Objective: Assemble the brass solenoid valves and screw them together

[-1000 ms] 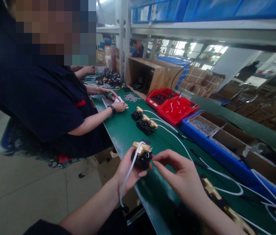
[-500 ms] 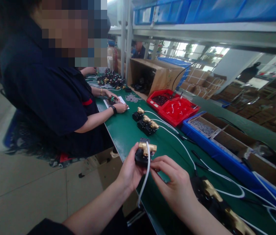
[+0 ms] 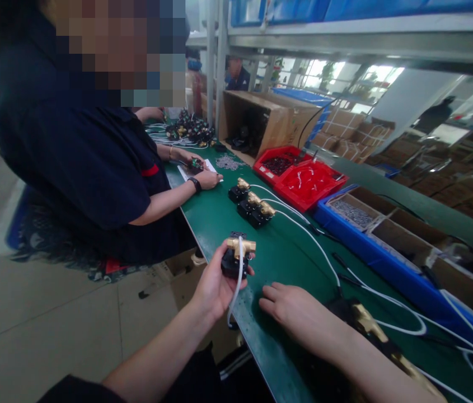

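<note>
My left hand (image 3: pixel 215 288) is wrapped round a motorized brass valve (image 3: pixel 242 249), a brass tee body on a black box, held above the front edge of the green bench. Its white cable (image 3: pixel 238 291) hangs down in front of the box. Low over the bench, to the right of the valve and apart from it, is my right hand (image 3: pixel 289 305). The fingers of that hand are curled and closed; whatever they may hold is hidden. Beyond my hands, several similar valves (image 3: pixel 255 210) stand on the bench with white cables trailing right.
At left a co-worker in dark clothing handles a small part over white paper (image 3: pixel 213 166). Red bins (image 3: pixel 309 184) and a long blue tray (image 3: pixel 370 257) line the bench's back. More brass valves (image 3: pixel 368 322) lie beside my right forearm. An open carton (image 3: pixel 278 115) stands farther off.
My right hand has come off the valve and moved down to the bench. My left hand, still holding the valve, has shifted slightly left.
</note>
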A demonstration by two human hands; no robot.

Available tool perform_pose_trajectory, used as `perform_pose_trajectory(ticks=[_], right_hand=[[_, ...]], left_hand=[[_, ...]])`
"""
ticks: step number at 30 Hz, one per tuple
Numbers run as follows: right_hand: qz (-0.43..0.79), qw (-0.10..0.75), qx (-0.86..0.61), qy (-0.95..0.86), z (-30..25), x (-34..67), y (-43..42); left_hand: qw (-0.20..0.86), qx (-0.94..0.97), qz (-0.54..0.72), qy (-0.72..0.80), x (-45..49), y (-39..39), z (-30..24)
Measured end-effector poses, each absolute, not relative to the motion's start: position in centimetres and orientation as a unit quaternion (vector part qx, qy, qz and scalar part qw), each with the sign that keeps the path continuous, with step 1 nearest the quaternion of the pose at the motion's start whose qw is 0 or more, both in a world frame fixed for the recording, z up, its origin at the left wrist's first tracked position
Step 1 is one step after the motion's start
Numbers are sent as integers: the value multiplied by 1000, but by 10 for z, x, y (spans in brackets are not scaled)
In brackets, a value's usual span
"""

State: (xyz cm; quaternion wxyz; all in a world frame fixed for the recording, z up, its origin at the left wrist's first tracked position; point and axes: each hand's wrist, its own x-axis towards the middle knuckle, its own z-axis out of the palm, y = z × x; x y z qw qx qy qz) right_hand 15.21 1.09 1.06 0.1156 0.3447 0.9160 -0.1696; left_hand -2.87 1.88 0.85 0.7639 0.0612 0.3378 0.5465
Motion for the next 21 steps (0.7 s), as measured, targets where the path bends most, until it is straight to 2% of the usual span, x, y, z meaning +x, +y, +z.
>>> perform_pose_trajectory(ticks=[5,9,12,17,21], right_hand=[[-152,155,370,903,8,141,12],[-170,129,407,888,3,140,11],[-213,62,443,869,9,152,19],[-314,-113,475,814,51,173,36],[-423,-176,420,783,81,163,29]], left_hand=[[782,116,498,356,-28,16,6],[795,155,454,371,-25,9,5],[791,176,441,386,-25,3,6],[815,266,350,378,-25,-5,3],[813,305,323,376,-19,-9,-5]])
